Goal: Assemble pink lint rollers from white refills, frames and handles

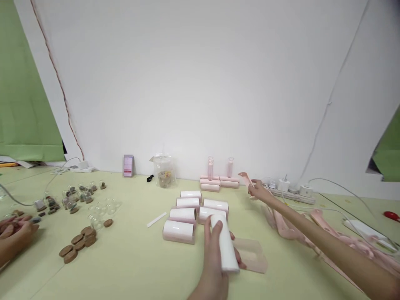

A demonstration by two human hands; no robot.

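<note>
"So, what could be spoiled from here?"

"The white roll (227, 250), chiefly. Its surface could be dented if the thumb is pressed too hard; if the hold is loosened, it could be dropped on the translucent pink cover (256, 256) just beside it."

"And at the far side?"

"A pink handle (246, 178) is held near the power strip (293, 196). A white cable (331, 210) could be snagged, it is judged, if the handle is drawn back low."

"State of the fingers?"

"Left hand (212, 250): wrapped round the roll, thumb on top. Right hand (259, 191): apparently pinched on the handle; exact contact cannot be told."

"The roll's looks and place?"

"Plain white, smooth, cylindrical. Tilted, lifted above the counter (131, 258), in front of the sheathed rolls (178, 230). Its lower end is turned towards the wearer; whether a hollow core is contained cannot be told."
</note>
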